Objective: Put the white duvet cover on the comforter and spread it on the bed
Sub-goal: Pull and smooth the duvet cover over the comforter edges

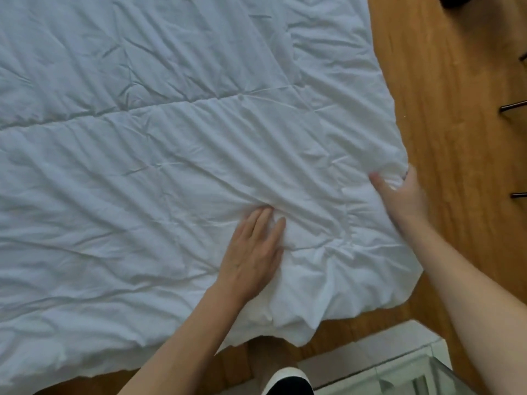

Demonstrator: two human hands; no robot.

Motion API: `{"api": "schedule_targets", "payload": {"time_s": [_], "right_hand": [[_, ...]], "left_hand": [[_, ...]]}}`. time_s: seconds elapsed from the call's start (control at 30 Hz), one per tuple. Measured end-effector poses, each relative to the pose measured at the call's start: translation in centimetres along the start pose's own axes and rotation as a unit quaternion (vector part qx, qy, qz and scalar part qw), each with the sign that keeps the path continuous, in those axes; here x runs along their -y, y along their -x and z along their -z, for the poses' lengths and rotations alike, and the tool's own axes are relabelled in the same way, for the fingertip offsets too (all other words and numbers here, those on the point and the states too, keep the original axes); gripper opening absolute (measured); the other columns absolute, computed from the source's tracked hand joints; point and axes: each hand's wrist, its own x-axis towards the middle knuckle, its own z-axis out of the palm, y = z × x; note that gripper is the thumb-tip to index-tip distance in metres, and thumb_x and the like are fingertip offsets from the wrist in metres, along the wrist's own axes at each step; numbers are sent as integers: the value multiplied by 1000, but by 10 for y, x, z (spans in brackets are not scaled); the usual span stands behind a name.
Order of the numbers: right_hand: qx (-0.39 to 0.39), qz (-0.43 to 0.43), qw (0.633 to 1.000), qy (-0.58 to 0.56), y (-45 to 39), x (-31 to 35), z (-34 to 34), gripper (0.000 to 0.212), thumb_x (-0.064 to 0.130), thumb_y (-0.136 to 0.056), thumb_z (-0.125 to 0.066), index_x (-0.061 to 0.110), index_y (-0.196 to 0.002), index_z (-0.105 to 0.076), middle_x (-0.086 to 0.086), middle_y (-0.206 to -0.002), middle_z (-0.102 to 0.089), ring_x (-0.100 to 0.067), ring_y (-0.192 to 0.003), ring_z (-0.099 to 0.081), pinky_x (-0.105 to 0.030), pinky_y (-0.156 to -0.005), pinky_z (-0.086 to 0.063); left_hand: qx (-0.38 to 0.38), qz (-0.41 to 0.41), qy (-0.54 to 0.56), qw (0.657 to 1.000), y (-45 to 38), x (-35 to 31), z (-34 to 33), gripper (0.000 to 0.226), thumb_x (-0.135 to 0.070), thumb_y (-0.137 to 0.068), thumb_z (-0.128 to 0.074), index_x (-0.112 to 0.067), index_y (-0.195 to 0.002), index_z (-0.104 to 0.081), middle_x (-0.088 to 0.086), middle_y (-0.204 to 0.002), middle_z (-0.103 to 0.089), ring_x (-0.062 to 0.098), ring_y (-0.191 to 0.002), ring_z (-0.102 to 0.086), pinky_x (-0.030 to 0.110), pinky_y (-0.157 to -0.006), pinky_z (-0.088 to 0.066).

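Observation:
The white duvet cover (171, 155) lies spread and wrinkled over the bed, filling most of the view, with the comforter bulking it from inside. A long crease or seam runs across it. My left hand (253, 252) rests flat on the cover near its near edge, fingers together and extended. My right hand (402, 195) grips the cover's right edge, with fabric bunched between thumb and fingers.
Wooden floor (445, 95) runs along the right side and near edge of the bed. A black and white shoe (288, 383) shows at the bottom. A pale tiled patch (379, 363) lies at bottom right. Dark metal legs (513, 106) poke in at the right.

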Motion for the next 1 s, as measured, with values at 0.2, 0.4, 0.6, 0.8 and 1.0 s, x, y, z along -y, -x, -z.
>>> {"api": "schedule_targets", "payload": {"time_s": [0.2, 0.4, 0.6, 0.8, 1.0], "right_hand": [[-97, 179, 965, 168, 8, -3, 21, 39, 43, -94, -57, 4, -101, -51, -14, -77, -58, -30, -65, -53, -32, -53, -32], [-191, 154, 942, 231, -1, -26, 33, 43, 44, -98, -48, 4, -111, -53, -22, -84, -63, -39, -72, -61, -35, -58, -36], [-91, -23, 974, 206, 7, -9, -21, 64, 34, -103, -32, 12, -155, -1, -17, -159, -15, -33, -145, -16, -43, -117, -12], [109, 9, 961, 254, 96, -9, -30, 63, 44, -103, -23, 19, -155, 3, -15, -161, 11, -26, -148, 8, -46, -120, -2], [298, -12, 944, 143, 197, 53, -25, 68, 47, -101, -39, 21, -155, -9, -4, -162, -11, -23, -148, -13, -40, -119, -18]], "left_hand": [[53, 3, -36, 998, -16, -5, -6, 57, -35, -96, -38, -12, -147, -33, 24, -154, -26, 35, -145, -21, 51, -119, -18], [-6, -8, -75, 997, -10, 9, -4, 59, -38, -95, -42, -14, -148, -34, 25, -156, -21, 36, -147, -15, 54, -119, -9], [121, 36, -101, 987, -14, 19, -10, 71, -49, -93, -34, -13, -153, -21, 26, -159, -9, 38, -148, -7, 61, -116, -11], [272, 28, -109, 956, -2, 4, 55, 70, -46, -100, -37, -19, -155, -3, 18, -160, 10, 33, -149, 7, 50, -121, -3], [276, 150, -51, 948, 58, -10, 153, 60, -40, -103, -34, -18, -154, -14, 14, -161, -13, 29, -148, -11, 41, -120, -11]]}}
